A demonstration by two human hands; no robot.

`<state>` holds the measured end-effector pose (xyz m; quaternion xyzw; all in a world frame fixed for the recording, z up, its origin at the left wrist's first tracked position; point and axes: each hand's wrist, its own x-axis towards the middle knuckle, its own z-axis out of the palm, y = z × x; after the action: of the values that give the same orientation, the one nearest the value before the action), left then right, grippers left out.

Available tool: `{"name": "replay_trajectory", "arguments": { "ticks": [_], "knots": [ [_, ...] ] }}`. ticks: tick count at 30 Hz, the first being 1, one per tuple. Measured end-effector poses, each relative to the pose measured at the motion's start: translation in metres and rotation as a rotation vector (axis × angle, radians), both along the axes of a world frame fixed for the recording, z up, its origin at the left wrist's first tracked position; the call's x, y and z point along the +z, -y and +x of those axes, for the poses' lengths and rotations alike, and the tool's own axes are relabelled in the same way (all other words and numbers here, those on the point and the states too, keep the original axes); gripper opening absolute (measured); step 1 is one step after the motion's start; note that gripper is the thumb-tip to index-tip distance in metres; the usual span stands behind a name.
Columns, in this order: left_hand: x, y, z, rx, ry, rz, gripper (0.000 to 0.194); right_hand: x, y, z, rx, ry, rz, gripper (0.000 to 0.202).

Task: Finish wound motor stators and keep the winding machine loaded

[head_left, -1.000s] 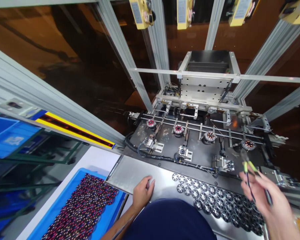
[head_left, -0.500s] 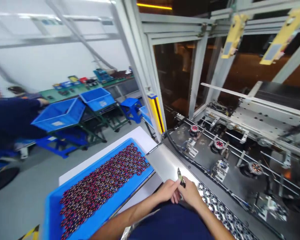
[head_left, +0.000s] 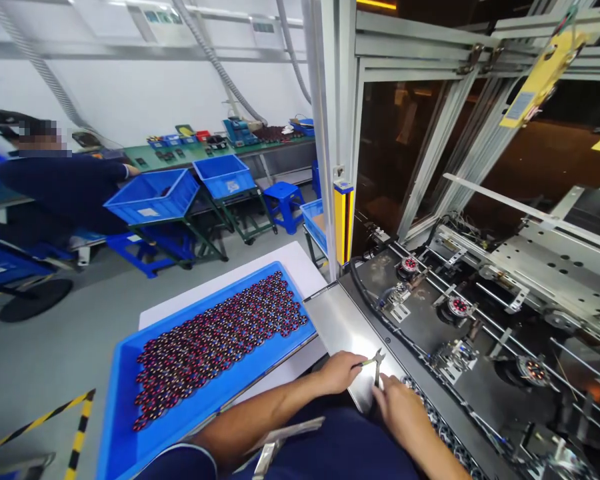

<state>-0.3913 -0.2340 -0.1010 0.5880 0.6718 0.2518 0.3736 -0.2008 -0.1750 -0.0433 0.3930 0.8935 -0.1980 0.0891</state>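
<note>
Over the metal plate (head_left: 333, 319), a small pair of pliers (head_left: 377, 359) is spread wide, its jaws pointing away from me. My left hand (head_left: 339, 372) is closed around the end of one yellow-green handle. The other handle, which looks dark, is gripped by my right hand (head_left: 397, 403). Just past my right hand, round metal parts (head_left: 437, 423) lie in rows, partly hidden by my forearm. To the left, a blue tray (head_left: 111, 400) holds many small round parts (head_left: 220, 333) in black and red.
A machine bed (head_left: 415, 313) with rods and fixtures fills the right side. A frame post (head_left: 325, 133) with a yellow strip (head_left: 343, 223) rises ahead. Blue bins (head_left: 153, 197) on stands and a blue stool (head_left: 284, 203) are further back. A person (head_left: 65, 180) sits at the green bench.
My hands have moved apart, and the pliers, earlier folded together between them, are now spread wide. The view has turned left, so more of the bench and person shows.
</note>
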Motion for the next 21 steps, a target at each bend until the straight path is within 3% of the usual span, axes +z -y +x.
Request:
{"name": "replay_trajectory", "arguments": {
  "ticks": [2,4,7,10,12,14,16,21],
  "knots": [
    [0.017,-0.007,-0.013,-0.046,-0.101,0.032,0.026,0.023,-0.028,0.033,0.041,-0.093,0.125,0.034],
    [0.044,-0.024,-0.036,-0.039,-0.212,0.081,0.027,0.049,-0.072,0.069,0.028,-0.148,0.276,0.042],
    [0.097,-0.074,-0.072,0.01,-0.371,0.207,0.031,0.075,-0.154,0.111,0.014,-0.171,0.473,0.054],
    [0.144,-0.148,-0.088,-0.065,-0.487,0.32,0.042,0.069,-0.229,0.123,0.132,-0.191,0.536,0.045],
    [0.161,-0.198,-0.085,-0.156,-0.572,0.358,0.042,0.051,-0.261,0.119,0.198,-0.206,0.553,0.036],
    [0.163,-0.241,-0.075,-0.278,-0.652,0.371,0.041,0.03,-0.278,0.112,0.233,-0.219,0.567,0.03],
    [0.153,-0.274,-0.063,-0.388,-0.72,0.37,0.041,0.011,-0.284,0.106,0.249,-0.228,0.577,0.026],
    [0.113,-0.314,-0.048,-0.52,-0.834,0.324,0.04,-0.014,-0.285,0.104,0.233,-0.226,0.58,0.019]
  ]
}}
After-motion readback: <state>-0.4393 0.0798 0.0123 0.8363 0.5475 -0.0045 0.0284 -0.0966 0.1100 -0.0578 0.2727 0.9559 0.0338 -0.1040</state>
